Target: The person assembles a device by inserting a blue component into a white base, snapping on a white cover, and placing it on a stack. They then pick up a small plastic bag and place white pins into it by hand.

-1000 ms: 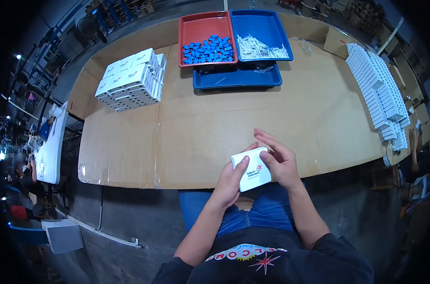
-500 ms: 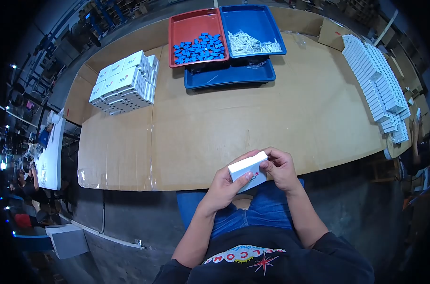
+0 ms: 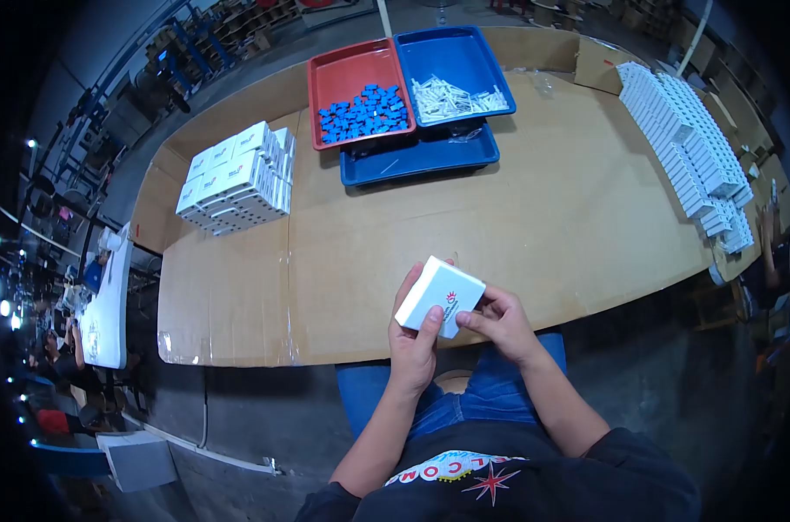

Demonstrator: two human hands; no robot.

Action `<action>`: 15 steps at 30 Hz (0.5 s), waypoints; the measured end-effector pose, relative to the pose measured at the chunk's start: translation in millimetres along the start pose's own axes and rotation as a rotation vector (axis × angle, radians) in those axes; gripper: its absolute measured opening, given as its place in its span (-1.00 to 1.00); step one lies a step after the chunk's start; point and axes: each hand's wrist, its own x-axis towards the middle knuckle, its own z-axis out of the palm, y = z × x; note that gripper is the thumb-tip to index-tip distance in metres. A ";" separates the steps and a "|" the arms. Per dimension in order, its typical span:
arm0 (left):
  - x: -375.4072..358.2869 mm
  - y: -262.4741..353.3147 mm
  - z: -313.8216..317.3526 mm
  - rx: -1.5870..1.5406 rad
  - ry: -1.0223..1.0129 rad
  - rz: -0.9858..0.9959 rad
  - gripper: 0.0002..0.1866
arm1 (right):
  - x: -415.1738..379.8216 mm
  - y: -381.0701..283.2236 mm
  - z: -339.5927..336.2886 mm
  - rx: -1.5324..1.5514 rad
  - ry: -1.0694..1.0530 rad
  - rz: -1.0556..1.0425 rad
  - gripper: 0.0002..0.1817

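A small white box (image 3: 451,291) with a red and dark printed logo is held between both hands, just above the table's near edge. My left hand (image 3: 415,341) grips its left side, thumb across the printed face and fingers behind. My right hand (image 3: 502,324) closes on the lower right corner, its thumb pressed on the face. The box is tilted, with the logo side turned up toward me and a plain white side showing on the left. The fingers behind the box are mostly hidden.
A stack of white boxes (image 3: 234,181) stands at the left of the cardboard-covered table (image 3: 369,261). At the back, a red tray (image 3: 347,74) holds blue pieces and a blue tray (image 3: 447,61) holds white pieces, above a lower blue tray (image 3: 421,165). Rows of white items (image 3: 686,143) line the right.
The box has turned so its printed face shows more fully. Both hands have shifted with it, and the right hand has moved lower on the box. The camera view has also tilted slightly.
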 end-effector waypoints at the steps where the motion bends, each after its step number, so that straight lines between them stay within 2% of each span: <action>1: -2.0 2.5 0.5 0.056 0.025 -0.016 -0.27 | 1.7 -7.5 1.3 0.021 0.021 -0.031 -0.50; 3: -3.4 8.8 3.3 0.162 0.074 -0.038 -0.24 | 3.7 -23.4 0.7 0.057 0.051 -0.124 -0.53; 5: 2.9 16.2 3.3 0.155 0.091 0.099 -0.20 | 6.2 -41.1 -1.3 0.046 0.047 -0.239 -0.55; 6: 5.4 21.3 2.5 0.155 0.096 0.159 -0.18 | 4.0 -58.8 3.1 -0.021 0.061 -0.208 -0.55; 9: 10.6 45.9 -1.3 0.370 -0.112 0.283 -0.18 | 1.7 -86.5 16.3 -0.108 0.023 -0.242 -0.49; 11: 5.5 65.2 11.2 0.432 -0.237 0.228 -0.25 | 2.6 -86.6 19.7 -0.201 -0.038 -0.324 -0.50; 13: -3.4 75.2 24.8 0.337 -0.213 0.168 -0.34 | 0.2 -90.2 28.3 -0.266 -0.105 -0.391 -0.55; 15: -8.8 79.1 27.7 0.265 -0.217 0.159 -0.42 | -10.5 -98.9 36.5 -0.257 -0.130 -0.370 -0.61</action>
